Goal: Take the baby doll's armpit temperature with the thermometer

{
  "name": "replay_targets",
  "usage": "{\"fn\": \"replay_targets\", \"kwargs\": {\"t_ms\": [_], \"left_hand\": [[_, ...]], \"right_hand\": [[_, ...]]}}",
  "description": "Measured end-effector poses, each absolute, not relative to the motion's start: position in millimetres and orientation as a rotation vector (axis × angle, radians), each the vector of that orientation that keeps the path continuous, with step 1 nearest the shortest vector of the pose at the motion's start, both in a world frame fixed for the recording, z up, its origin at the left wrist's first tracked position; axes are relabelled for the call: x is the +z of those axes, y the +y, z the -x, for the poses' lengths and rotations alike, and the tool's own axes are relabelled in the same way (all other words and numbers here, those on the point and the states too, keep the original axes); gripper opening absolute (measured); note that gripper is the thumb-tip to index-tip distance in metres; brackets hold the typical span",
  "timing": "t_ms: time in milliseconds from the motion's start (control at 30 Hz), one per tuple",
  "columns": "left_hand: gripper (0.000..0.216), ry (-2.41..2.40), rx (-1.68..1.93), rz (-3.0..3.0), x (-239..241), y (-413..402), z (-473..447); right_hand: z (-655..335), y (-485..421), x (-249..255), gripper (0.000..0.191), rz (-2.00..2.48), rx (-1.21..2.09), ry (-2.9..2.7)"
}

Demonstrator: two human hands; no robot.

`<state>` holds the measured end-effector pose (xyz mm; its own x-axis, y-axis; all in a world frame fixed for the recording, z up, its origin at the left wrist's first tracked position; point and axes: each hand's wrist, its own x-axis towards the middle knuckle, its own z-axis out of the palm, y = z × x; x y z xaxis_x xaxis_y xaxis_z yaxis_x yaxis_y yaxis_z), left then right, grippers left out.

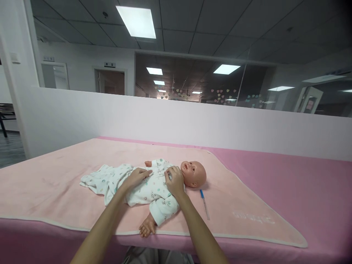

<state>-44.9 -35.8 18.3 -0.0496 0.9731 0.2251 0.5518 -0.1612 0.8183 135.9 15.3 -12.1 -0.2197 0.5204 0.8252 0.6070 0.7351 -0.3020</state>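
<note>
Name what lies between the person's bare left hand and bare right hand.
The head view shows the doll's patterned white cloth outfit between the left hand and right hand.

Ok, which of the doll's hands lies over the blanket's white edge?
The near doll hand, on your side; the far doll hand lies beyond the doll's body, inside that edge.

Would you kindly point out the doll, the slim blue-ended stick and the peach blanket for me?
Doll point(151, 187): head view, on its clothed torso.
Blue-ended stick point(205, 205): head view, on its clear shaft.
Peach blanket point(233, 198): head view, on a bare stretch.
</note>
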Motion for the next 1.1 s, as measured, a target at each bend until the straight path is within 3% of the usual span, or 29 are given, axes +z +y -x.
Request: {"fn": "replay_targets", "kwargs": {"t_ms": [133, 400, 667, 1100], "left_hand": [[0.025, 1.326, 0.905, -1.728, 26, -45, 60], [0.024, 1.244, 0.914, -1.633, 21, -42, 69], [0.028, 1.597, 1.138, -1.604, 10, -34, 63], [0.021, 1.928, 1.217, -2.248, 0, -54, 47]], "right_hand": [[-136, 17, -13, 0.013, 0.880, -0.096, -1.870], [-135, 17, -13, 0.013, 0.889, -0.106, -1.865], [-135, 18, -13, 0.014, 0.869, -0.098, -1.816], [-133, 22, -16, 0.013, 0.899, -0.122, -1.797]]}}
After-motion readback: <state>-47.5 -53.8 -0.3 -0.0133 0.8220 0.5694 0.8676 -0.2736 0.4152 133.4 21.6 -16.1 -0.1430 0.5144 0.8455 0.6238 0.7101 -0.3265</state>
